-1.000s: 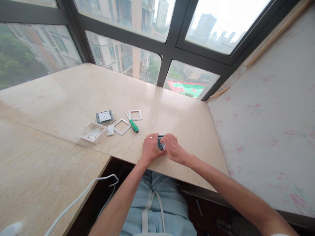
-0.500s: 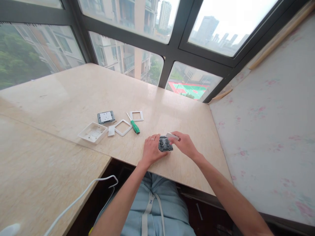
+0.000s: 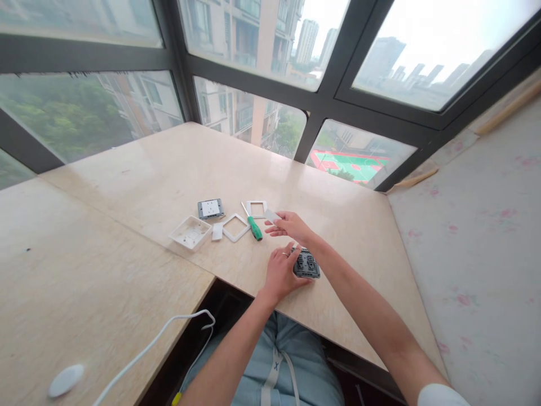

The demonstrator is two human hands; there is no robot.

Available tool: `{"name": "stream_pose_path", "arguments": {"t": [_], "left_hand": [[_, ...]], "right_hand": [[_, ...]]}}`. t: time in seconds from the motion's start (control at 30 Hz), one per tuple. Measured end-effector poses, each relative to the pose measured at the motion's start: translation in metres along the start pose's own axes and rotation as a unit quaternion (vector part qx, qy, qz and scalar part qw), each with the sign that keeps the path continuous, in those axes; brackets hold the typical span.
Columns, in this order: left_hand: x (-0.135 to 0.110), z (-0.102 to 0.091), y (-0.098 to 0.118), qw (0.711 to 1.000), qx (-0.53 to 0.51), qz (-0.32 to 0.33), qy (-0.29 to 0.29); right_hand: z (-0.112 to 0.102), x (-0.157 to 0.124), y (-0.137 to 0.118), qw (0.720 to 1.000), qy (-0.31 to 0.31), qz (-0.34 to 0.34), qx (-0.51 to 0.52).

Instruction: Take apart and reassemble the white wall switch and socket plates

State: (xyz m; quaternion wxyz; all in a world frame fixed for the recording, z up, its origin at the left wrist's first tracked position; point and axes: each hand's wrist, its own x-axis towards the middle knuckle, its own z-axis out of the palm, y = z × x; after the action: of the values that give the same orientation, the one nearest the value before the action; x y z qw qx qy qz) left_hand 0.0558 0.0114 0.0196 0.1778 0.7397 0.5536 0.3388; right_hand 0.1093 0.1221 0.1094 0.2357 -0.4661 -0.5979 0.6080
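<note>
My left hand (image 3: 284, 272) grips the left side of a dark grey wall switch base (image 3: 306, 263) near the front edge of the worktop. Two black rocker mechanisms show on the base's upper face. Beyond it, my right hand (image 3: 292, 227) is raised and pinches a thin white switch rocker cover (image 3: 271, 216) between thumb and fingers. Just left of that hand lie a green-handled screwdriver (image 3: 255, 228) and two white square frames, the nearer frame (image 3: 226, 231) turned like a diamond and the farther frame (image 3: 265, 205) behind the screwdriver.
A white mounting box (image 3: 191, 246), a socket module (image 3: 210, 208) and a small white rocker piece (image 3: 217, 232) sit to the left. A white cable (image 3: 156, 338) and a round white disc (image 3: 66, 380) are at front left. Windows and a papered wall (image 3: 473, 254) bound the worktop (image 3: 139, 186).
My right hand has lifted the white cover off the switch base and carried it forward and left, toward the frames. My left hand still grips the base. The view has shifted left.
</note>
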Motion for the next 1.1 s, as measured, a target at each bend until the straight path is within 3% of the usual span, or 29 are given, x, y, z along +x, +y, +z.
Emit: {"name": "stream_pose_path", "arguments": {"t": [0.13, 0.23, 0.43, 0.6, 0.7, 0.83, 1.1], "left_hand": [[0.000, 0.001, 0.001, 1.000, -0.017, 0.007, 0.021], [0.000, 0.001, 0.002, 0.999, -0.038, 0.009, 0.032], [-0.002, -0.007, 0.005, 0.996, -0.075, 0.016, 0.038], [-0.005, -0.010, 0.005, 0.988, -0.126, 0.008, 0.088], [-0.005, -0.010, 0.005, 0.987, -0.132, 0.012, 0.096], [-0.003, -0.007, 0.005, 0.994, -0.092, 0.009, 0.061], [-0.001, 0.003, 0.000, 0.999, -0.039, 0.016, 0.023]], "right_hand": [[0.039, 0.026, -0.014, 0.996, -0.047, -0.002, -0.081], [0.063, 0.043, -0.017, 0.983, -0.049, -0.018, -0.175], [0.095, 0.066, -0.021, 0.920, 0.028, -0.070, -0.385], [0.107, 0.086, -0.018, 0.860, 0.092, -0.089, -0.494], [0.106, 0.091, -0.015, 0.841, 0.103, -0.100, -0.521], [0.093, 0.084, -0.013, 0.832, 0.120, -0.118, -0.529], [0.020, 0.042, -0.002, 0.844, 0.141, -0.086, -0.511]]}}
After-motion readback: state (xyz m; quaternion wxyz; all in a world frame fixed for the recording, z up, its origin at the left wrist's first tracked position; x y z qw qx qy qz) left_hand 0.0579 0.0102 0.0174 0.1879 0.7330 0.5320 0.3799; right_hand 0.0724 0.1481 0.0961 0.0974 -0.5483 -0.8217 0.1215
